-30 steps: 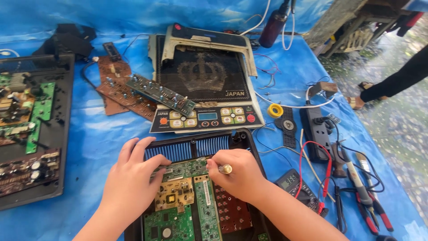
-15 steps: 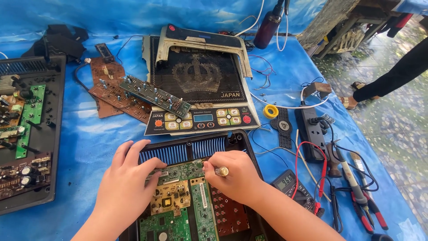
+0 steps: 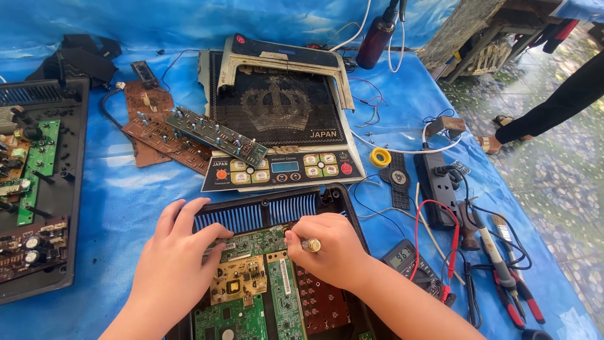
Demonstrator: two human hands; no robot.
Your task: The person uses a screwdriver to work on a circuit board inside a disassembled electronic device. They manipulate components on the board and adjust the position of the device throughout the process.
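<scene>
1. Head view, hands: the right hand (image 3: 327,249) is curled tight round a small tool (image 3: 311,245), of which only the brass-coloured butt shows past the thumb; the tip is hidden under the fingers, over the upper edge of the green board (image 3: 251,242). The left hand (image 3: 176,252) lies spread, fingers flat on the blue vent grille (image 3: 251,217) and thumb on the board's left end
2. Head view, change: against the earlier pictures both hands sit in the same spots on the board, and the tool butt points the same way. Only the camera has shifted slightly. Judgement: work goes on at one single point of the board; nothing has come free
3. Head view, location: the board lies inside the black open casing (image 3: 343,208), nearest the person, on the blue sheet (image 3: 126,195)
4. Head view, surroundings: a glass cooker top (image 3: 277,113) with its control strip lies beyond the casing; a multimeter (image 3: 402,257), a power strip (image 3: 434,182) and pliers (image 3: 522,302) lie to the right; another opened unit (image 3: 38,182) lies at the left
</scene>
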